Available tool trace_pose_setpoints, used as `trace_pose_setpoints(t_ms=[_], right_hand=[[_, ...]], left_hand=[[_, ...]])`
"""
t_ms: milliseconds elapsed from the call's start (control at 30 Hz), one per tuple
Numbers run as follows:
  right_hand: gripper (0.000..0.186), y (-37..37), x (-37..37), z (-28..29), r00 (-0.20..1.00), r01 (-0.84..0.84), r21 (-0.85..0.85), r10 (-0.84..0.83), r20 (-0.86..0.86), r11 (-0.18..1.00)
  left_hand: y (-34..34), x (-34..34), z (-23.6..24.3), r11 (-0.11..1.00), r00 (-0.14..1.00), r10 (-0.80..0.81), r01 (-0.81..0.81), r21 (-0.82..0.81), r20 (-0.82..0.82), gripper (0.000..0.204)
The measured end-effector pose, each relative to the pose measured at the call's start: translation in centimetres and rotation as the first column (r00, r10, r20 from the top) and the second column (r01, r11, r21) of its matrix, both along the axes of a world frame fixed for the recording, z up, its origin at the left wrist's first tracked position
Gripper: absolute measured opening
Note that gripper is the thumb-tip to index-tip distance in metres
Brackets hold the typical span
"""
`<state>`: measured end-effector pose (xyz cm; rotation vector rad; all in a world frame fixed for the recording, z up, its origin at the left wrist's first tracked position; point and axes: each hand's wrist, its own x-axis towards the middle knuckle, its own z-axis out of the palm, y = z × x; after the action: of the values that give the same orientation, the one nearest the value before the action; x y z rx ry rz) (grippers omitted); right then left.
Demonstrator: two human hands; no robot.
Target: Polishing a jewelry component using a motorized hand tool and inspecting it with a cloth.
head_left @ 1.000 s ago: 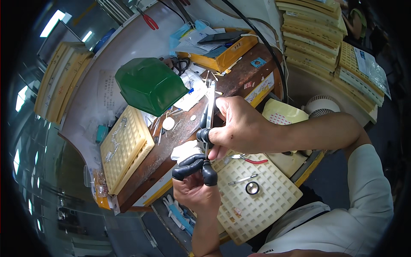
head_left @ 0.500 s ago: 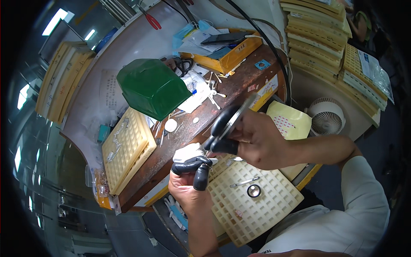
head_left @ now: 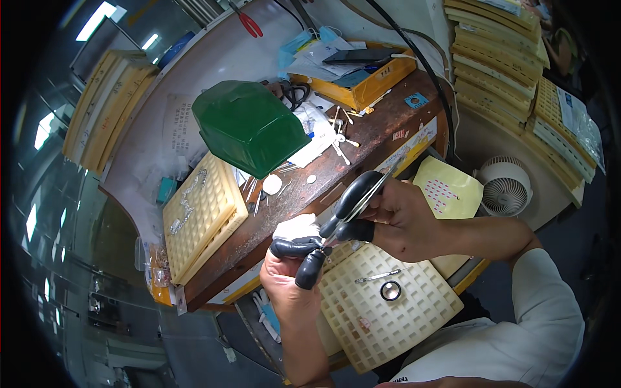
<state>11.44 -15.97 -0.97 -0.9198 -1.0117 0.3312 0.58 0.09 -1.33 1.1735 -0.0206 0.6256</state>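
Black finger cots cover fingertips on both my hands. My right hand (head_left: 406,223) is closed on metal tweezers (head_left: 374,193), whose tips point down-left to my left fingertips. My left hand (head_left: 289,271) pinches something tiny between thumb and finger; it is too small to make out. Just behind those fingers is a bright white block-like piece (head_left: 296,226). Below my hands lies a cream gridded tray (head_left: 359,323). On it rest a black-rimmed loupe (head_left: 391,290) and a slim metal tool (head_left: 378,276).
A green hood (head_left: 249,129) stands on the worn wooden bench (head_left: 304,194), near cotton swabs (head_left: 341,145). Left of it lie stacked gridded trays (head_left: 200,220) with a chain on top. A yellow box (head_left: 362,94) sits behind; a white fan (head_left: 506,187) stands at right.
The whole view has shifted slightly, so the bench things appear further right. My hands stay together, and the tweezers have turned a little at my left fingertips.
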Motion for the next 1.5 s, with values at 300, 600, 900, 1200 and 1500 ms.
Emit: trace_pose_setpoints(t_ms=[300,600,900,1200,1500], right_hand=[[0.035,-0.2,0.1,0.3,0.999,0.004,-0.061,-0.002,0.035,0.998],[0.026,-0.3,0.1,0.4,0.987,0.103,-0.099,-0.09,0.132,0.99],[0.026,-0.2,-0.8,0.6,0.978,0.184,-0.049,-0.179,0.105,0.982],[0.025,-0.1,-0.9,0.0,0.976,0.198,0.019,-0.198,0.084,0.98],[0.036,-1.5,0.5,1.7,0.821,0.351,-0.113,-0.247,0.514,0.93]], left_hand=[[-0.1,-0.1,0.4,1.0,0.999,0.002,-0.001,0.023,-0.039,0.023],[-0.1,-0.1,0.2,1.0,0.998,0.019,-0.018,0.025,-0.054,0.025],[0.4,-0.3,0.2,0.999,0.997,-0.041,0.043,0.028,-0.072,0.032],[-0.3,-0.1,0.5,1.0,0.998,0.001,0.0,0.007,-0.063,0.03],[0.5,-0.3,0.3,0.997,0.995,-0.064,0.067,0.044,-0.076,0.036]])
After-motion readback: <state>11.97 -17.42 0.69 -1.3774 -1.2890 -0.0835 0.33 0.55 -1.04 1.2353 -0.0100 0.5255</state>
